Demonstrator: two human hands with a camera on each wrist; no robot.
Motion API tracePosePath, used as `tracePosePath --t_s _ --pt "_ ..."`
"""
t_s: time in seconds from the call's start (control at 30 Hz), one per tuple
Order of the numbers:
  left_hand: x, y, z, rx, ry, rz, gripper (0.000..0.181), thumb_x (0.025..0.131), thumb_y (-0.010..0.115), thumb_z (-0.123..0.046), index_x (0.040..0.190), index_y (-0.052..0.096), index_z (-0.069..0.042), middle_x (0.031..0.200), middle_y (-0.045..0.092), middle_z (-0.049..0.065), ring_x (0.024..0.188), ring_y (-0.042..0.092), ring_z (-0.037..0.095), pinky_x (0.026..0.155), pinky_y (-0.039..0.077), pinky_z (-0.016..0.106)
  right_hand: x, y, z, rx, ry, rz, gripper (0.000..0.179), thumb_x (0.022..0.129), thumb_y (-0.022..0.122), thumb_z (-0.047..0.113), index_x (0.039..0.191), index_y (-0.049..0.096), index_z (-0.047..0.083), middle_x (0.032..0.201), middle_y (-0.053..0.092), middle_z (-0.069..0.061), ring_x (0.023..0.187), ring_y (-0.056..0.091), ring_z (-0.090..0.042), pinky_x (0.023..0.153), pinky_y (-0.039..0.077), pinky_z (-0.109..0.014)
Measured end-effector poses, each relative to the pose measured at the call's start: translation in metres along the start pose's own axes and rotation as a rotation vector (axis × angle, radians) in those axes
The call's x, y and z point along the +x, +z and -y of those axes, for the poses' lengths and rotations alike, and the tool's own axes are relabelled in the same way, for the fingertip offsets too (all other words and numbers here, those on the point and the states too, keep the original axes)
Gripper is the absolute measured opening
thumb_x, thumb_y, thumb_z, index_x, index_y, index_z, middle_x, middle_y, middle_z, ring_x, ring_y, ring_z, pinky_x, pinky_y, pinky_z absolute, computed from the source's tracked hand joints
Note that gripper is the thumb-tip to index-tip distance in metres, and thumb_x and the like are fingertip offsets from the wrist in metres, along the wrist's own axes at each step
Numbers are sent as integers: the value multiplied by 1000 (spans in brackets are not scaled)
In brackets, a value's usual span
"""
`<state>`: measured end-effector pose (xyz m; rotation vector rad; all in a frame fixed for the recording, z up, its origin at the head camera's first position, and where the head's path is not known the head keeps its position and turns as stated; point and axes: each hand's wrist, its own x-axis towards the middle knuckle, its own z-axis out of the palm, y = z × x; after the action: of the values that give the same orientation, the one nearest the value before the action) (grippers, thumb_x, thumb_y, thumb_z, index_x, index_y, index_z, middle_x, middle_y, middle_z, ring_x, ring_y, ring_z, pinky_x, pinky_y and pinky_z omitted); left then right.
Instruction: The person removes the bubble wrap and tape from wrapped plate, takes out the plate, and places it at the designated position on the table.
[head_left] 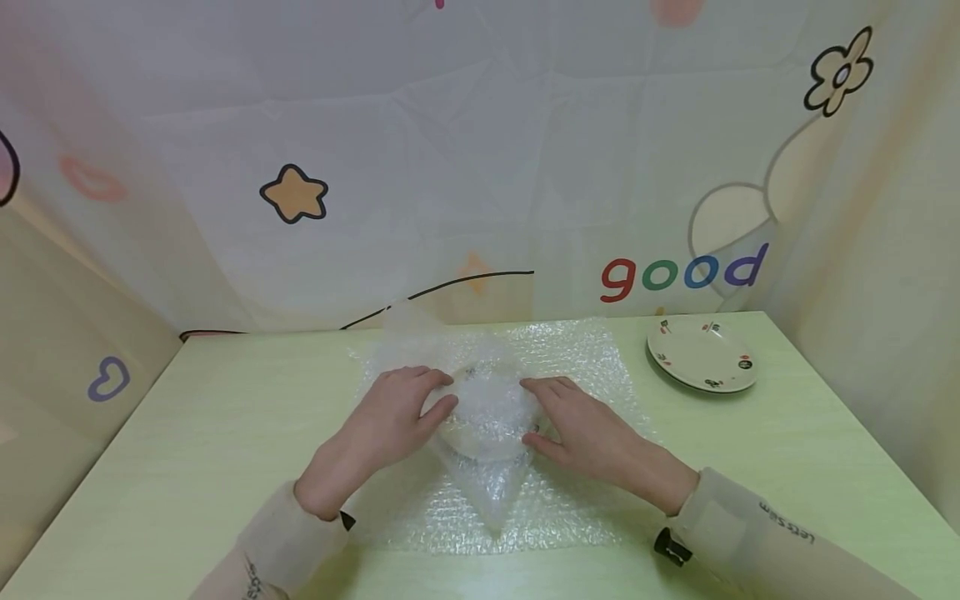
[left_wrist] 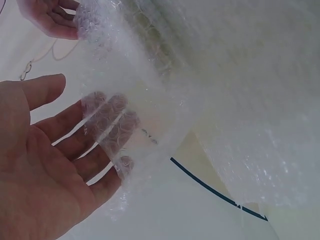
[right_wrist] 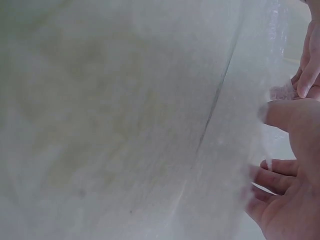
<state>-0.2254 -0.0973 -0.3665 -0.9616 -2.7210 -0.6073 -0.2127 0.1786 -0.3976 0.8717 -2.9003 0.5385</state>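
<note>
A sheet of bubble wrap (head_left: pixel 420 517) lies on the table, and its folded flaps cover a round, pale plate (head_left: pixel 487 446) with small dark prints at its rim. My left hand (head_left: pixel 397 412) touches the wrapped plate from the left, thumb and fingers spread apart. In the left wrist view the fingertips of the left hand (left_wrist: pixel 65 150) show through the clear film. On the right side, my right hand (head_left: pixel 581 425) rests its fingertips on the wrap near the plate's rim. The right wrist view has the right hand (right_wrist: pixel 290 165) at the film's edge, thumb apart from the fingers.
Toward the back right of the pale green table (head_left: pixel 247 417) sits another plate (head_left: pixel 701 354) with small prints around its rim, possibly stacked. A printed curtain (head_left: pixel 480 167) hangs behind the table and along both sides.
</note>
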Motion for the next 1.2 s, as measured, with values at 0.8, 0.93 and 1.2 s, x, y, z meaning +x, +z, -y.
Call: tracePosePath --t_s 0.8,0.93,1.2 --pt "-5 -16 5 -133 -210 144 54 110 48 -37 64 61 -15 90 75 -1 87 69 16 74 50 35 1 0 -3 -8 -56 18 60 93 78 37 136 61 0 145 55 -15 134 49 -32 109 45 -47" --pt "-5 -17 5 -128 -225 183 48 109 52 -37 75 75 -12 79 71 -1 74 65 15 68 48 34 1 1 -2 -15 -60 16 63 91 80 40 136 62 0 145 54 -15 134 49 -32 109 45 -47" --pt "-8 -19 4 -108 -210 203 40 106 58 -34 75 74 -14 52 33 -9 52 33 7 54 32 27 1 2 -1 -38 -84 0 63 90 81 40 134 63 -2 144 55 -15 134 49 -32 108 46 -47"
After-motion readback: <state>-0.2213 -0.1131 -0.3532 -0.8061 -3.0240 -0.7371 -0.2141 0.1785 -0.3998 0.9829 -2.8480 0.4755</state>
